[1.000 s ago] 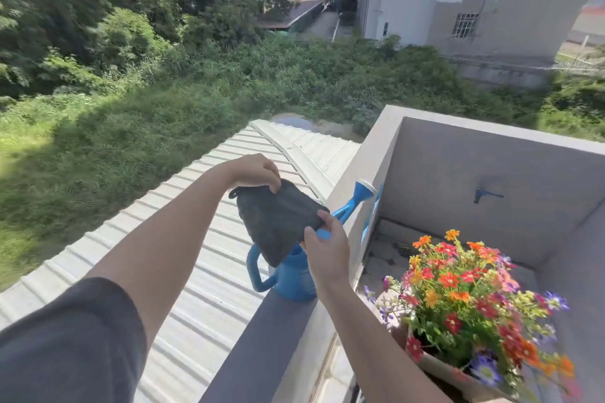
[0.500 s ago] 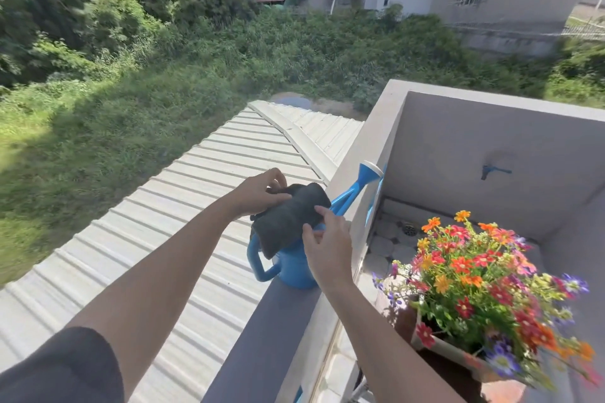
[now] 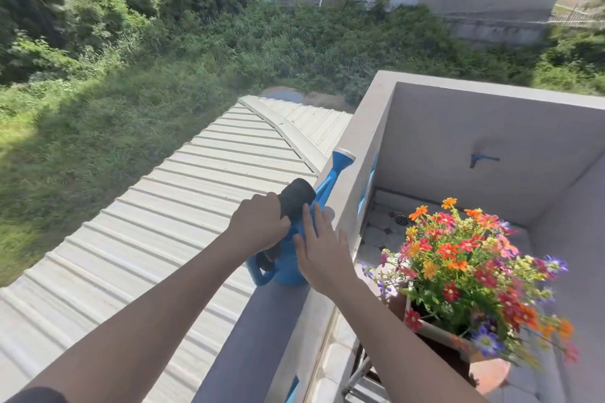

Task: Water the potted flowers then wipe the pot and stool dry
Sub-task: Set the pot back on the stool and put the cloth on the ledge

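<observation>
A blue watering can (image 3: 288, 271) stands on the grey parapet ledge (image 3: 248, 347), its spout pointing up and away. My left hand (image 3: 258, 222) grips a folded dark cloth (image 3: 296, 198) on top of the can. My right hand (image 3: 322, 252) lies with straight fingers against the can and the cloth's edge. At the right, potted flowers (image 3: 465, 268) in red, orange and purple fill a pot (image 3: 435, 332). A terracotta saucer (image 3: 489, 373) shows under it. Part of a metal stool frame (image 3: 357, 376) peeks out below.
A corrugated metal roof (image 3: 163, 232) slopes away left of the ledge. Inside the balcony are grey walls, a blue tap (image 3: 483, 159) and a tiled floor with a drain (image 3: 401, 219). Grass, bushes and buildings lie beyond.
The cloth has gone from held open between both hands to folded down onto the watering can. My right hand has let go of it and flattened. The camera has tilted downward.
</observation>
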